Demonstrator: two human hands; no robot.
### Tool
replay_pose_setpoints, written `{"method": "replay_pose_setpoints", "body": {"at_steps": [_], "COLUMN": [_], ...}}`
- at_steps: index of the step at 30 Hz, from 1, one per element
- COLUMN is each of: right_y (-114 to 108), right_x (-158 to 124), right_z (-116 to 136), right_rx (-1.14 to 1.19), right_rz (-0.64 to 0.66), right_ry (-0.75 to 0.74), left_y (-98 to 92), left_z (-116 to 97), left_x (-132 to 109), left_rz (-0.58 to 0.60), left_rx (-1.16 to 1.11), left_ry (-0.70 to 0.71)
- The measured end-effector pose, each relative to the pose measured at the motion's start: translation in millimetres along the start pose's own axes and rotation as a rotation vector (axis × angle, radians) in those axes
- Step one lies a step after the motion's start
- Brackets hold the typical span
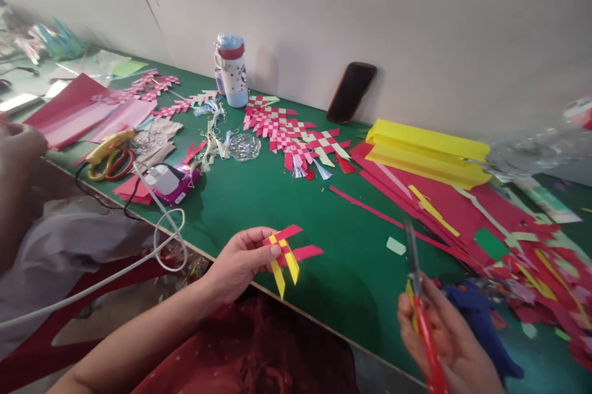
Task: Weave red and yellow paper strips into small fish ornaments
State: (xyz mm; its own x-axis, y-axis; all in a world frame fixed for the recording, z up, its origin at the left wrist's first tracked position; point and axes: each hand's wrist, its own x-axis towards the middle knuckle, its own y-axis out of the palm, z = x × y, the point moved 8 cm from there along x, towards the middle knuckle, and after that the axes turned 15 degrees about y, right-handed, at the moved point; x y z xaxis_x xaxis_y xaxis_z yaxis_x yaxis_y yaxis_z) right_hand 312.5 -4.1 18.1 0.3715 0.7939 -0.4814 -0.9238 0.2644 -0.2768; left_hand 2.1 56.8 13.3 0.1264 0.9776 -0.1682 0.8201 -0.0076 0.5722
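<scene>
Paper weaving over a green table (277,197)

The left hand (240,261) pinches a woven red-and-yellow piece (287,253) above the table's near edge; the right hand (446,338) grips red-handled scissors (419,295), blades pointing away; more woven pieces (287,132) lie beside a bottle (231,70); a phone (351,92) leans against the wall.

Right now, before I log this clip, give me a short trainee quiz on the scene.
1. True or false: the left hand holds a woven piece of red and yellow paper strips.
2. The right hand grips: A) scissors, B) a pen, C) a ruler.
3. Fill in: the dark phone leans against the ___.
Key: 1 true; 2 A; 3 wall.
</scene>
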Motion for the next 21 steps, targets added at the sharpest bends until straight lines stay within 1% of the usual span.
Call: {"method": "replay_pose_setpoints", "body": {"at_steps": [3, 7, 9, 11, 13, 17, 21], "right_y": [23.9, 56.7, 68.4, 78.3, 86.8, 94.2, 98.8], "right_x": [-18.1, -36.3, -40.4, -42.4, -44.0, -46.9, -49.3], "right_z": [3.2, 21.9, 26.5, 26.0, 22.9, 21.7, 24.6], "right_rx": [-0.096, -0.367, -0.470, -0.506, -0.506, -0.518, -0.608], "right_rz": [0.101, 0.280, 0.315, 0.325, 0.310, 0.217, 0.247], "right_ry": [-0.049, -0.275, -0.368, -0.409, -0.417, -0.452, -0.522], "left_y": [-3.2, -5.9, -6.3, -7.0, -7.4, -6.8, -7.7], "left_z": [-0.3, -0.1, 1.0, 2.3, 2.9, 3.5, 3.2], "left_x": [2.6, 5.6, 6.2, 6.2, 6.1, 6.2, 5.8], "left_rz": [-0.044, -0.090, -0.105, -0.124, -0.136, -0.122, -0.114], "left_rx": [-0.007, -0.014, -0.009, 0.004, 0.017, 0.032, 0.047], "left_ry": [0.004, 0.012, 0.008, 0.007, 0.019, 0.050, 0.057]}}
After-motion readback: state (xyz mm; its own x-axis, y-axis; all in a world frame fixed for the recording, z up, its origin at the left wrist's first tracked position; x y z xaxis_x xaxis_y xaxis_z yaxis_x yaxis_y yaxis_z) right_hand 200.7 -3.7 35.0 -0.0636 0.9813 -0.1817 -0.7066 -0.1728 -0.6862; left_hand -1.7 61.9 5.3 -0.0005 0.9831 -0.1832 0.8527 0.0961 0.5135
